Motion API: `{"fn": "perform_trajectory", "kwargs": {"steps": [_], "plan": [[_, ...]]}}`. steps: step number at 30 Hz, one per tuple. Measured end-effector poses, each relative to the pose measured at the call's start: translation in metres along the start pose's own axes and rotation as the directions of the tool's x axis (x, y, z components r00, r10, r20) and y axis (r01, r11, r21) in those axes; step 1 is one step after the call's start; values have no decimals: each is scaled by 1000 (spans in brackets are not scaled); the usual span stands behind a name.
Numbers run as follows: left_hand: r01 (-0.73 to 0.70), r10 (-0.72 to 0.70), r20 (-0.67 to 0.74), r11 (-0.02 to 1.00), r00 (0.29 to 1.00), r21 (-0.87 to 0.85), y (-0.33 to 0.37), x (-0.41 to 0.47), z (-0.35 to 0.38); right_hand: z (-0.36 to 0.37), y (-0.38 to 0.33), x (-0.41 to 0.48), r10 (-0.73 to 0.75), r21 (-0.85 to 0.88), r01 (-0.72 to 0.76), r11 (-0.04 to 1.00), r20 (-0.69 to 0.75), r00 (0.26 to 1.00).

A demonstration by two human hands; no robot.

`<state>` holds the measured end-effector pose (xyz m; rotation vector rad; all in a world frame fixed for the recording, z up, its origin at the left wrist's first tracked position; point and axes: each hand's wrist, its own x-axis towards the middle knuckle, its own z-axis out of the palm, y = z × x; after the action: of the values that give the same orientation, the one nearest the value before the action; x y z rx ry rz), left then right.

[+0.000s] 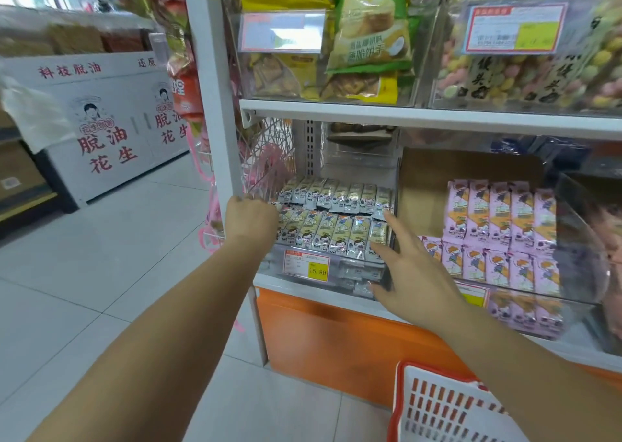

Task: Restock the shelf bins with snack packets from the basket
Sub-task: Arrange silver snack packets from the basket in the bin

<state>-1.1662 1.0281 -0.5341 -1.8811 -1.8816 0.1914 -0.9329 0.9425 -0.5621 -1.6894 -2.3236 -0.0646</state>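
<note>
A clear shelf bin (340, 275) on the lowest shelf holds two rows of white-and-green snack packets (336, 229). My left hand (250, 221) is at the left end of the front row with its fingers curled round the leftmost packets; the knuckles hide most of the grip. My right hand (412, 273) is spread flat with straight fingers against the right end of the same row, fingertips touching the last packet. The red-and-white basket (437, 411) stands on the floor at the bottom right, partly behind my right forearm; its contents are hidden.
Pink snack packets (498, 236) fill the neighbouring bin to the right. Above are bins of green and yellow biscuit bags (367, 37) and coloured sweets (525, 81). A white shelf post (215, 105) rises by my left hand. A white display chest (101, 132) stands left across tiled floor.
</note>
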Motion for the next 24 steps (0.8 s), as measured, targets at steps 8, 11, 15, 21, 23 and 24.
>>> {"fn": "perform_trajectory", "kwargs": {"steps": [8, 11, 15, 21, 23, 24], "plan": [[-75, 80, 44, 992, 996, -97, 2, 4, 6, 0, 0, -1, -6, -3, 6, 1000, -7, 1000], [-112, 165, 74, 875, 983, -471, 8, -1, 14, 3, 0, -1, -4, 1, 4, 1000, -19, 1000], [-124, 249, 144, 810, 958, -573, 10, -8, 15, 7, 0, 0, 8, -1, -8, 1000, -15, 1000], [-90, 225, 147, 787, 963, -611, 14, -12, 10, 0, 2, 0, 0, 71, -2, 997, 22, 1000], [-169, 136, -101, 738, 986, -654, 23, -29, 13, -3, 5, -12, -67, 104, 72, 992, -52, 996], [-239, 96, -242, 695, 965, -678, 31, -42, 14, -3, 8, -22, -118, 112, 133, 985, -131, 984]]}}
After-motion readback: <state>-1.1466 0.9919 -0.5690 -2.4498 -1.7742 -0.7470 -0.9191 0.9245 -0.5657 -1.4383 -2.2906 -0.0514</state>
